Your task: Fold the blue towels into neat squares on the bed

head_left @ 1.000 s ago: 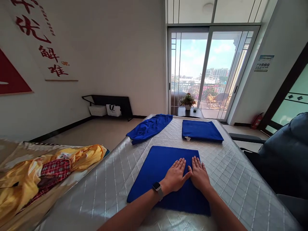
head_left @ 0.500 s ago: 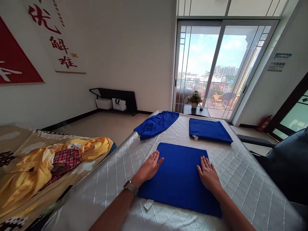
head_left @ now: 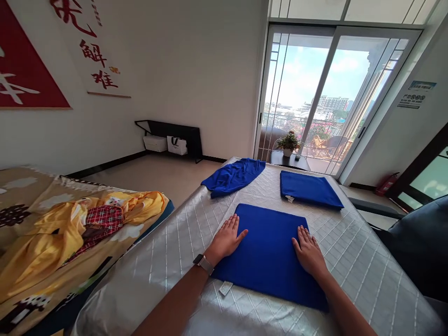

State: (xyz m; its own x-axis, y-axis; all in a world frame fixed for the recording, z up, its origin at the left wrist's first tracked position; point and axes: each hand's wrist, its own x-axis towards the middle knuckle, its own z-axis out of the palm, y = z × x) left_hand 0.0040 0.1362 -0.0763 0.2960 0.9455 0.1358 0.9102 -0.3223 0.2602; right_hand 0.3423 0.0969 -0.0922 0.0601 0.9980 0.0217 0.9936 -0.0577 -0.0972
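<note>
A flat, folded blue cloth (head_left: pixel 268 256) lies in front of me on a silvery quilted mattress (head_left: pixel 182 233). My left hand (head_left: pixel 227 237) rests flat along its left edge, fingers stretched out and thumb apart. On the opposite edge lies my right hand (head_left: pixel 308 249), also flat with its fingers extended. Neither hand grips the fabric. A white label (head_left: pixel 226 288) sticks out from the cloth's near edge. Farther back are a second folded blue cloth (head_left: pixel 311 189) at right and a crumpled blue cloth (head_left: pixel 234 176) at left.
To the left, a yellow garment with red plaid (head_left: pixel 105 219) lies on a patterned bedspread (head_left: pixel 28 186). A low black shelf (head_left: pixel 189 135) stands by the wall. Beyond the mattress are a potted plant (head_left: pixel 289 144) on a small table and a sliding glass door. A black seat (head_left: pixel 423 242) borders the right.
The whole view has shifted slightly, so things appear a little farther right. Both hands stay flat at the same edges of the folded cloth.
</note>
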